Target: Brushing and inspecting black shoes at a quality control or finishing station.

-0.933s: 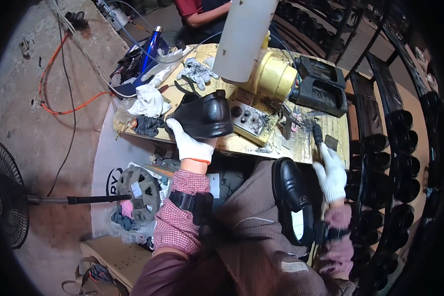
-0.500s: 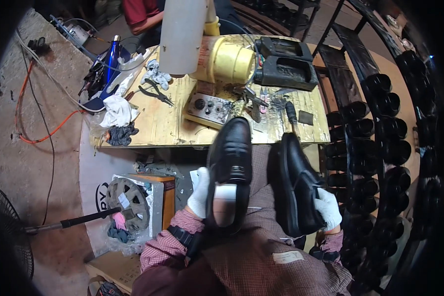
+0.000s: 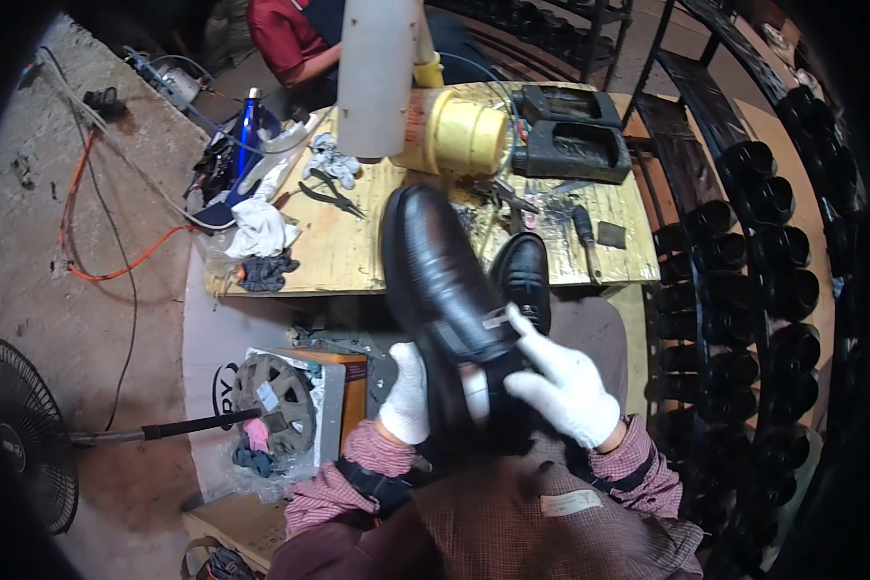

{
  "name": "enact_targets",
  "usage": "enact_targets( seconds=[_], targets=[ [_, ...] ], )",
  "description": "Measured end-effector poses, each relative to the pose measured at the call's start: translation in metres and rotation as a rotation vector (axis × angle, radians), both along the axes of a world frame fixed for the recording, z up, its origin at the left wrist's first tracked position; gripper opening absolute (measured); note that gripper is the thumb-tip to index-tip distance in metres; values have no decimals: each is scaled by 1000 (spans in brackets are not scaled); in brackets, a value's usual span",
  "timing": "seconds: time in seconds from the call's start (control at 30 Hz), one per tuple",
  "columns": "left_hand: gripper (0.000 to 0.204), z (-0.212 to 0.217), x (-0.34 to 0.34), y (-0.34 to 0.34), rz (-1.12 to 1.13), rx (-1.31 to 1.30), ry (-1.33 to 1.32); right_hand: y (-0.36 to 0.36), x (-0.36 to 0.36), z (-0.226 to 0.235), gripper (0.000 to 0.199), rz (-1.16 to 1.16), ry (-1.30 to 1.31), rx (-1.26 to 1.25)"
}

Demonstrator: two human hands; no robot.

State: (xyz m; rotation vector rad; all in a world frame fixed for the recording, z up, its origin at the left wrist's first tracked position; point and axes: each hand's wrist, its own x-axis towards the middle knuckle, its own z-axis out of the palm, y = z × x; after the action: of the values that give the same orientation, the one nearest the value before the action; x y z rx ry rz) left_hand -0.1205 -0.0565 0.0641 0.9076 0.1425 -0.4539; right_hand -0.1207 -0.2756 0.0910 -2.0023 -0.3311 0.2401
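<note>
My left hand (image 3: 403, 398), in a white glove, grips a black leather shoe (image 3: 443, 266) from its left side, its fingers hidden beneath. The shoe is raised and tilted, toe toward the table, with a small metal ornament across its vamp. My right hand (image 3: 572, 389), gloved too, is at the shoe's right side, thumb and index finger apart; a fingertip is by the ornament. Behind that hand another black shoe (image 3: 524, 274) shows, toe toward the table; what supports it is hidden.
On the wooden table (image 3: 343, 261) are pliers (image 3: 331, 196), a yellow cylinder (image 3: 466, 132), black trays (image 3: 575, 150), a screwdriver (image 3: 584, 232) and rags (image 3: 259, 229). A fan (image 3: 24, 435) stands at left, a box (image 3: 350, 396) below the table, shoe racks (image 3: 691, 145) at right. Another person's arm (image 3: 314, 66) is beyond.
The shoe in my left hand has tilted left and come closer. My right hand has left the outer side of the other shoe and moved in to the left one. The view has shifted slightly.
</note>
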Motion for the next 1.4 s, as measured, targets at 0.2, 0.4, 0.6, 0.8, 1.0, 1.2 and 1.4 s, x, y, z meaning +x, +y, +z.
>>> enact_targets(
  seconds=[0.2, 0.4, 0.6, 0.8, 1.0, 1.2, 1.4],
  targets=[
    [137, -62, 45, 42, 43, -459, 111, -24, -28, -27, 62, -172, -71, 101],
    [116, -55, 105, 51, 201, -222, -84, -57, -80, -44, 58, -494, 101, -196],
    [100, -40, 130, 43, 123, -254, -180, -59, -93, -45, 58, -401, 97, -388],
    [99, -33, 132, 54, 146, -243, -153, -55, -77, -46, 56, -304, -129, -374],
    [86, -34, 98, 61, 177, -436, -13, -52, -61, -50, 55, -248, -164, -392],
    [55, -15, 74, 45, 299, -390, 123, -50, -58, -46, 54, -227, -143, -387],
    [111, -32, 102, 43, 217, -197, -17, -51, -59, -53, 53, -232, -161, -386]
  ],
)
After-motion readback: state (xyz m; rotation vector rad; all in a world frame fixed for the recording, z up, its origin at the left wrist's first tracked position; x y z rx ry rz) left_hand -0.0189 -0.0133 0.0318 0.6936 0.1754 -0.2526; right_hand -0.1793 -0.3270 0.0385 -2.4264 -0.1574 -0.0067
